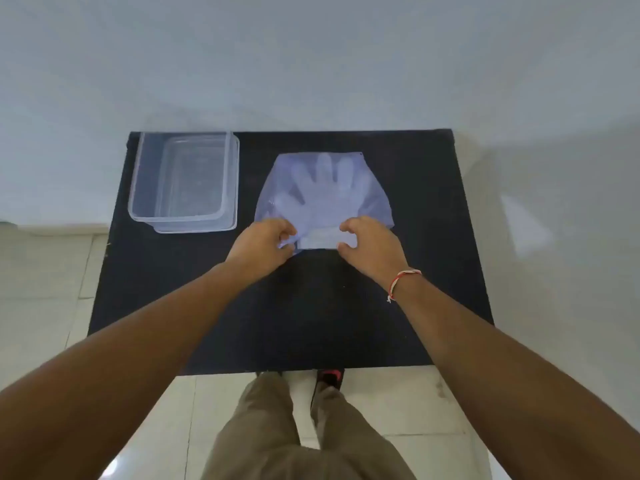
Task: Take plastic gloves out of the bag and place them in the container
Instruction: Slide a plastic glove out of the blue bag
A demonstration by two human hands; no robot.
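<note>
Though flat inside the bag (374, 202) mid-table, gloves (320, 192) look thin, limp, slippery; best taken at cuff end nr bag mouth. Left hand (263, 245) pinches bag edge; right hand (369, 245) curled, fingers apart, at opening. Container (136, 188) sits far-left, w/ nothing inside.

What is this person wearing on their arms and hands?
Both arms are bare from the edge of the picture down, with no sleeves in view. The left hand has no glove, ring or watch that I can see. The right hand is bare too, but a thin red and white thread bracelet is tied round its wrist, with a loose end hanging down.
</note>
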